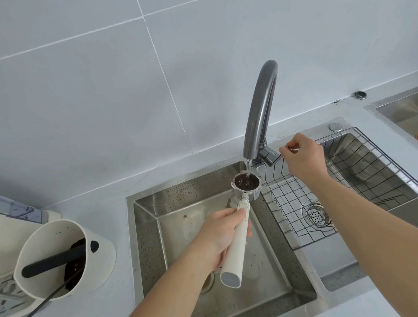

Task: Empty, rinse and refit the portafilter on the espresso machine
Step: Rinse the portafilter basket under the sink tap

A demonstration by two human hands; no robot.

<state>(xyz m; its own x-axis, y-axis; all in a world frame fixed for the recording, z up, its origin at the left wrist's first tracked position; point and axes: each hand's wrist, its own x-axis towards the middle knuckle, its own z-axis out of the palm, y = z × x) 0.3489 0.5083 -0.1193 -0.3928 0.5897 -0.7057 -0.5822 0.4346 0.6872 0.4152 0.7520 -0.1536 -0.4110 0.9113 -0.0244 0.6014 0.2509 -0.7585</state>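
Over the left basin of the sink point(225, 275), your rinse step is in hand; entries run largest to smallest.

1. Tiled wall point(100, 79): pale grey, fills the background.
2. Countertop point(107, 309): pale grey, surrounds the steel sink; a second steel basin shows at the far right edge.
3. Wire rack point(366, 180): sits in the right basin, above the drain strainer point(315, 215).
4. Knock box point(62, 258): cream, on the counter left of the sink, holding dark grounds and a black bar. By this evidence the emptying looks done.
5. Faucet point(261, 111): grey gooseneck, running a thin stream into the basket.
6. Your left hand point(222, 236): fingers wrapped round the cream handle, gripping it.
7. Your right hand point(300, 155): at the faucet lever, thumb and forefinger pinched together by its tip; whether they actually clasp the lever cannot be told.
8. Portafilter point(245, 183): held above the basin, basket mouth up, directly under the spout; brown water and residue inside.

Next move, as a judgement: tip the basket to dump the dirty water, rinse until clear, shut the tap with your right hand, then carry it to the espresso machine, which lies mostly out of view.
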